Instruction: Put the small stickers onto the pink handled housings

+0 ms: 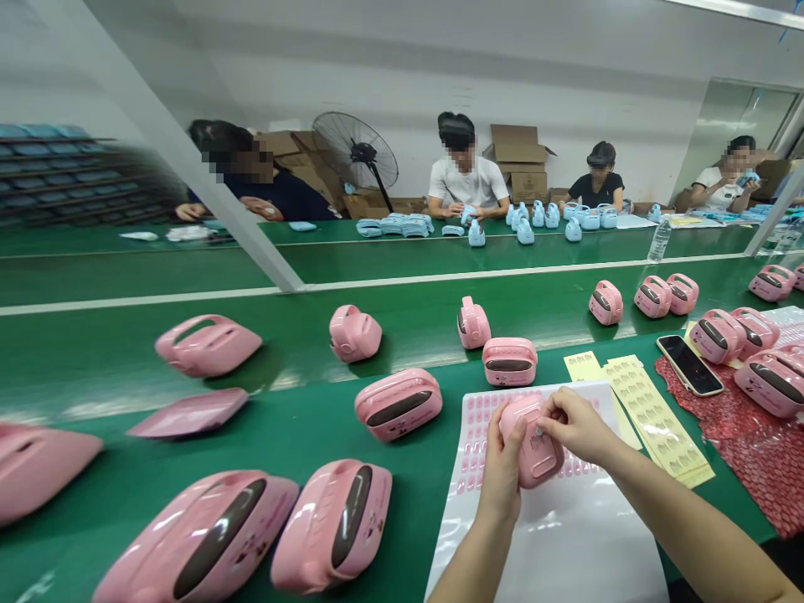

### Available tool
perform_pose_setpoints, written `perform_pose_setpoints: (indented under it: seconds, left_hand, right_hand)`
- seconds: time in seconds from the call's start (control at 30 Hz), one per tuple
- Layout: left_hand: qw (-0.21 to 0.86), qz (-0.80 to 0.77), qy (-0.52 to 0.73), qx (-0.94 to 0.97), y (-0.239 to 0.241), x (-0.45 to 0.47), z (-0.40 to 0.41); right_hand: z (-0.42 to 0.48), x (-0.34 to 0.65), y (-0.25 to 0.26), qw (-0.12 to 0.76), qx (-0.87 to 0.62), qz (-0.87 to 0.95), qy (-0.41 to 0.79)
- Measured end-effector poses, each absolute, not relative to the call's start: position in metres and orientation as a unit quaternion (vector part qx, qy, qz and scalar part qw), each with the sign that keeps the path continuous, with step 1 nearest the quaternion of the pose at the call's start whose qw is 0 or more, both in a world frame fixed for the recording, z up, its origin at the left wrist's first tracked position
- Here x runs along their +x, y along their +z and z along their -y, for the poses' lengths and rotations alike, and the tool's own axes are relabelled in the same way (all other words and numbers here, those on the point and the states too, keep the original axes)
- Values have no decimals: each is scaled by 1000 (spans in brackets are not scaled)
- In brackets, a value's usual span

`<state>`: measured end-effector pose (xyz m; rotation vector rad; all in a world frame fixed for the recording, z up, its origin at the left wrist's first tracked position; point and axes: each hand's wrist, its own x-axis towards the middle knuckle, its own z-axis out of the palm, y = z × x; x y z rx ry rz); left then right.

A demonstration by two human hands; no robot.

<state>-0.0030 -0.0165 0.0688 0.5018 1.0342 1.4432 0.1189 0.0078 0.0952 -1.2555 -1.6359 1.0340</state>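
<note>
My left hand (504,469) is wrapped round a pink plastic device (541,459) with rounded corners, holding it above a white sticker sheet (477,486). Small print shows on the face turned up. At that face, the thumb and fingers of my right hand (574,423) are pinched together. A tiny pale bit shows at the fingertips, too small to name. Rows of small pink stickers (476,431) line the upper part of the sheet. Just beyond it stands another pink device (510,362) with a dark window.
Several pink devices (402,404) stand at left and on the green conveyor belt (414,314). Yellow sticker strips (657,419), a phone (689,365) and red bubble wrap (747,435) lie at right. Across the belt, several people handle blue devices (525,231). A slanted white post (207,184) rises at left.
</note>
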Motion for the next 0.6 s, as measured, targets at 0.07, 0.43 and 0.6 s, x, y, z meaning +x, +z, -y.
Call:
perform_pose_setpoints:
  seconds: [0.07,0.43,0.6]
  left_hand:
    - [606,-448,621,216,68,-3,17]
    - [584,-463,627,228,58,-12,22]
    - [600,-456,637,163,61,-23,21]
  right_hand:
    - [-5,116,93,414,-503,653,385]
    - [-24,153,77,571,-467,511,442]
    - [-46,144,33,449,-508,716,168]
